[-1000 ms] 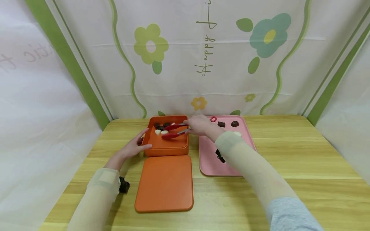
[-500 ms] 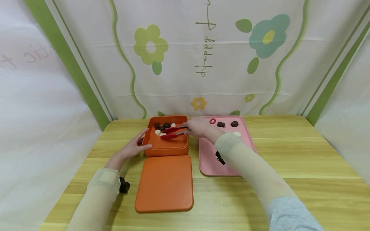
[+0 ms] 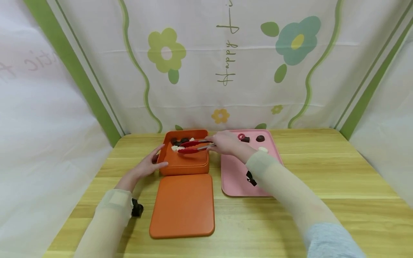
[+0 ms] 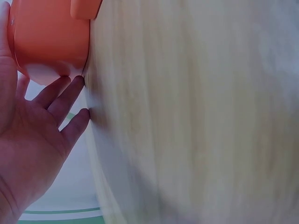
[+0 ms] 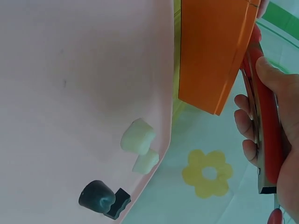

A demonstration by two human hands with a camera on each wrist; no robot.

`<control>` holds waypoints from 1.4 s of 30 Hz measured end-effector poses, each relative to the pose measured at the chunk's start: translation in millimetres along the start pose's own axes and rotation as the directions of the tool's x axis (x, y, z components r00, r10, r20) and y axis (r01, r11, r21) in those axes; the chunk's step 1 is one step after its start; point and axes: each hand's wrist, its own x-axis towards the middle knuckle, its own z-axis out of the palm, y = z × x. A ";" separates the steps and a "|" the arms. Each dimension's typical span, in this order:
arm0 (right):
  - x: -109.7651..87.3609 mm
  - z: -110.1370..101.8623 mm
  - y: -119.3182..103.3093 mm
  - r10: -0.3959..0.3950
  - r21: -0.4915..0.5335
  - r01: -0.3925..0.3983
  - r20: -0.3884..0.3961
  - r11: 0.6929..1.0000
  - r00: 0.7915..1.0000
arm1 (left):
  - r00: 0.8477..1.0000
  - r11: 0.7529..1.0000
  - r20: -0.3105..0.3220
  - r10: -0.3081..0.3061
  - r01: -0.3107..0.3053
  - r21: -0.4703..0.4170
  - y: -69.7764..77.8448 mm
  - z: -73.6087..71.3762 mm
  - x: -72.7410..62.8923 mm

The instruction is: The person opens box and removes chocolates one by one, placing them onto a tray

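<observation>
My right hand (image 3: 224, 142) grips a pair of red-tipped metal tongs (image 3: 188, 151), reaching over the right wall of an open orange box (image 3: 184, 170). Inside it lie several chocolate-like pieces: dark ones (image 3: 184, 140) towards the back and white ones (image 3: 174, 148) nearer the middle. The tongs' tips stand slightly apart beside a white piece (image 3: 180, 148); whether they touch it, I cannot tell. The right wrist view shows the thumb (image 5: 270, 73) along the red handle. At the box's left wall my left hand (image 3: 146, 166) is spread, its fingertips (image 4: 78, 81) against the outside.
A pink tray (image 3: 233, 184) right of the box bears a dark rectangular piece (image 3: 246, 139), a dark round piece (image 3: 260, 138) and white pieces (image 5: 138, 136), partly behind my right forearm. The orange lid (image 3: 182, 206) lies in front of the box on the wooden table (image 3: 245, 229).
The tongs' tips have drawn a little closer together near the white piece. My right wrist has shifted slightly right. The left hand keeps its place at the box.
</observation>
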 end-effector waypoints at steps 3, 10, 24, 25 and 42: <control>-7.9 -3.8 0.9 -0.007 0.008 0.007 -0.026 1.000 1.000 | 1.000 1.000 -0.001 -0.001 0.001 0.005 -0.1 -0.8 -1.1; -22.2 -9.7 9.9 -0.011 0.027 0.014 -0.096 1.000 0.995 | 1.000 1.000 0.001 0.016 -0.016 0.012 -0.6 -1.4 -3.5; -58.0 -27.4 18.9 -0.071 0.038 0.084 -0.265 0.996 0.962 | 1.000 0.999 -0.001 0.026 -0.026 0.028 -2.8 -1.2 -2.5; -61.1 -27.7 20.1 -0.079 0.035 0.092 -0.275 0.995 0.958 | 1.000 0.999 -0.002 0.023 -0.023 0.025 -2.9 -1.1 -2.3; -117.8 -28.8 37.9 -0.079 0.003 0.087 -0.387 0.996 0.919 | 1.000 1.000 0.007 0.019 -0.019 -0.010 -3.8 0.3 -0.5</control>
